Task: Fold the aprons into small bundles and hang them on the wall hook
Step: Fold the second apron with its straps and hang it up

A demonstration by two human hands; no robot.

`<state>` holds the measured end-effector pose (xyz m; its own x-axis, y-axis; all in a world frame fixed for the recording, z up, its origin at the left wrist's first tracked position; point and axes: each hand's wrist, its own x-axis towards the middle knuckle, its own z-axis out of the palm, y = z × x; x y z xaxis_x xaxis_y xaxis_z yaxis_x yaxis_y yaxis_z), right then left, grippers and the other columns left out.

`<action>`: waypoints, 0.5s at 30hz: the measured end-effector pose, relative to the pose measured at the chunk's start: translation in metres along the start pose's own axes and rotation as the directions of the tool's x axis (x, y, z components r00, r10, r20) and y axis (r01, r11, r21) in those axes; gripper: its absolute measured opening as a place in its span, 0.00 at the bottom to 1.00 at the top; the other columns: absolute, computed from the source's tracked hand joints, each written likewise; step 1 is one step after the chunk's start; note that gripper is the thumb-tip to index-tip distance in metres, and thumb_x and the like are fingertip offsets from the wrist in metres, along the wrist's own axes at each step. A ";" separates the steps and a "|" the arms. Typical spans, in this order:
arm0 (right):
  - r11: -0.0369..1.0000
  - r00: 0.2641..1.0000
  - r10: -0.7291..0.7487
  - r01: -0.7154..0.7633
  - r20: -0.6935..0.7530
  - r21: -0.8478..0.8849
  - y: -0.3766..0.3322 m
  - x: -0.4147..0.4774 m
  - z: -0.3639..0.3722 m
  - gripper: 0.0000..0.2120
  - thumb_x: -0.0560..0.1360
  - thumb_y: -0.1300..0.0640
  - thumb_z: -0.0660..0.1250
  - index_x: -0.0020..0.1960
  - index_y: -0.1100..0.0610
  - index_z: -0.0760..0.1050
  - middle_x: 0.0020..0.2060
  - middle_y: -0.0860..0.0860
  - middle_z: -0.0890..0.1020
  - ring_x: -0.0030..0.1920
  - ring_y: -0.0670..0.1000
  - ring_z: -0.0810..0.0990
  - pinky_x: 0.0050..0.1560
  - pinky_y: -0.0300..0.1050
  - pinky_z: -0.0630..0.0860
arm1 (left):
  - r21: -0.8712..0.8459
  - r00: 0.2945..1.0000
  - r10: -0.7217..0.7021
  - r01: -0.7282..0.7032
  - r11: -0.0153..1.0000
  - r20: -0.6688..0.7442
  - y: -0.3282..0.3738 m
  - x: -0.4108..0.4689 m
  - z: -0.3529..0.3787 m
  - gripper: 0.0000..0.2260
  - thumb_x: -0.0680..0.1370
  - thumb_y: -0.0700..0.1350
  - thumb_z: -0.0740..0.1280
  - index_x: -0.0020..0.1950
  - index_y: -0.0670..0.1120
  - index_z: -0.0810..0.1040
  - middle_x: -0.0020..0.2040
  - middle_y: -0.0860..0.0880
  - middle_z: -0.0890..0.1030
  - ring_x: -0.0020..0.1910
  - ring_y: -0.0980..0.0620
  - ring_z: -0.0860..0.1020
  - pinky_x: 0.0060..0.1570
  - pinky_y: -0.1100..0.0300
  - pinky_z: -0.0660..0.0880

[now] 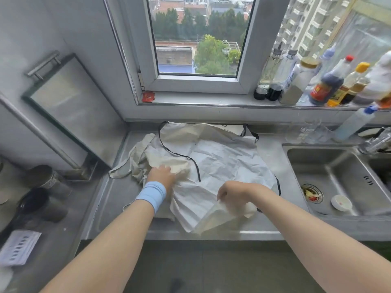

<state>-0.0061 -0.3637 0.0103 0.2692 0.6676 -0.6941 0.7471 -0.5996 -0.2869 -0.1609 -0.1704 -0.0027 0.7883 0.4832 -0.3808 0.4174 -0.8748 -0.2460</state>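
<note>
White crumpled fabric apron with black trim [222,157]: spread across brushed-steel counter [118,187] below the window, thin black strap looping over its upper half.

At 9 o'clock of it: bunched cream cloth apron [139,159], touching and partly overlapping the white apron.

At 8 o'clock: left hand [161,175], light-blue wristband [151,194] on the wrist, resting on a raised fold of the cream apron. Fingertips hidden by the fold; grip not determinable.

At 6 o'clock: right hand [234,194], fingers curled, pinching the near edge of the white apron, held slightly raised at the front lip of the counter.

At 3 o'clock: stainless-steel sink [317,163], just beside the cloth, with small round white dish [341,203] lying near the drain.

At 1 o'clock, on the windowsill: row of sauce bottles [330,83], well apart from both aprons.
</note>
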 end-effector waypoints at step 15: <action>0.979 0.971 0.022 -0.069 0.238 0.192 0.033 -0.025 0.052 0.16 0.77 0.59 0.61 0.57 0.47 0.82 0.61 0.48 0.81 0.52 0.52 0.85 0.59 0.51 0.79 | -0.437 0.824 -0.523 0.562 0.703 0.218 0.021 -0.054 0.006 0.14 0.76 0.46 0.61 0.61 0.47 0.77 0.63 0.45 0.77 0.62 0.43 0.76 0.59 0.51 0.72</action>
<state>-0.0197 -0.4235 -0.0158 0.1332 0.5302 -0.8373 0.5963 -0.7177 -0.3596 -0.1972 -0.2145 0.0071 0.3323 0.8635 -0.3793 0.9336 -0.3582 0.0023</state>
